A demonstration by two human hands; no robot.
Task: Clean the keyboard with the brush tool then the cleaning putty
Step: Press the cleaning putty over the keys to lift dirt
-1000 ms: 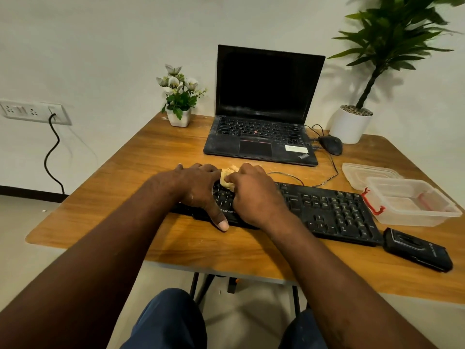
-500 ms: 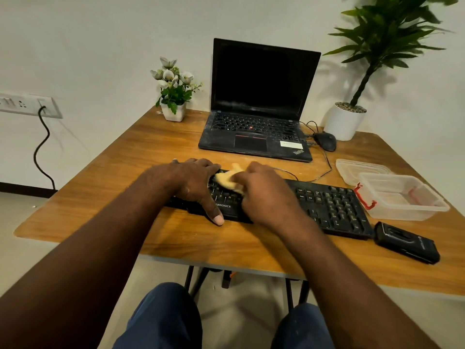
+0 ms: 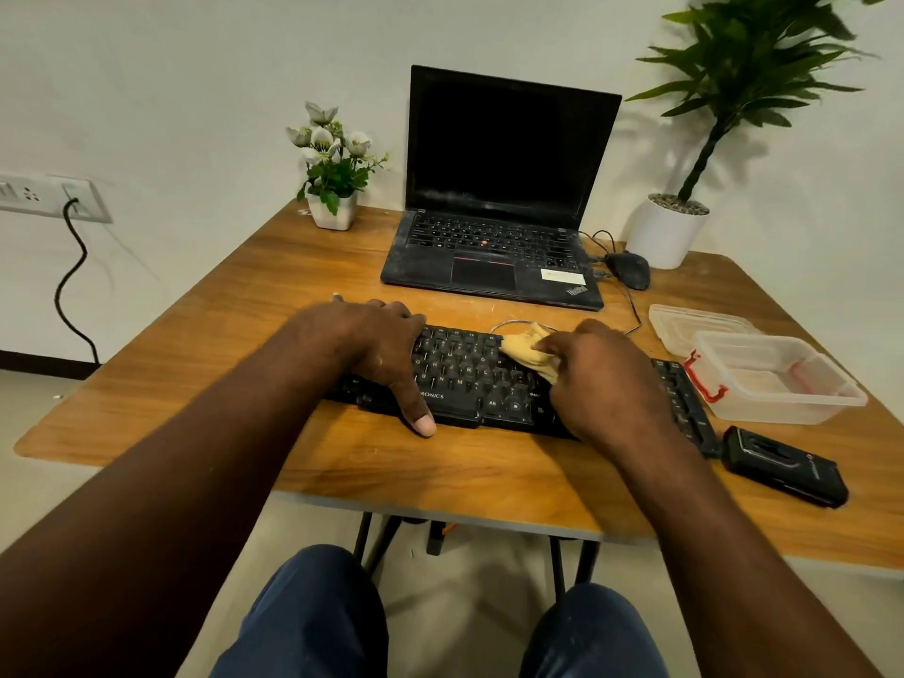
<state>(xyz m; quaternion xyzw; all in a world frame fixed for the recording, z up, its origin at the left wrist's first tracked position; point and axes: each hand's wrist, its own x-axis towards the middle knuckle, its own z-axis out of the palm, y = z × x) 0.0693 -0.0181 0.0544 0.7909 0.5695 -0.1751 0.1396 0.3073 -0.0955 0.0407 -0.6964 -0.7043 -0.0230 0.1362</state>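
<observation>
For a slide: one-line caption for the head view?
The right hand presses yellow cleaning putty onto the keyboard; the left hand rests on its left end.

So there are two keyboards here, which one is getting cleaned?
The separate black keyboard nearest the person, not the one on the laptop. The right hand presses yellow putty onto its keys; the left hand rests on its other end.

Yellow putty point(image 3: 526, 352), black keyboard point(image 3: 464, 379)

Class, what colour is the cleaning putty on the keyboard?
Pale yellow cleaning putty, clearest in the head view.
</observation>
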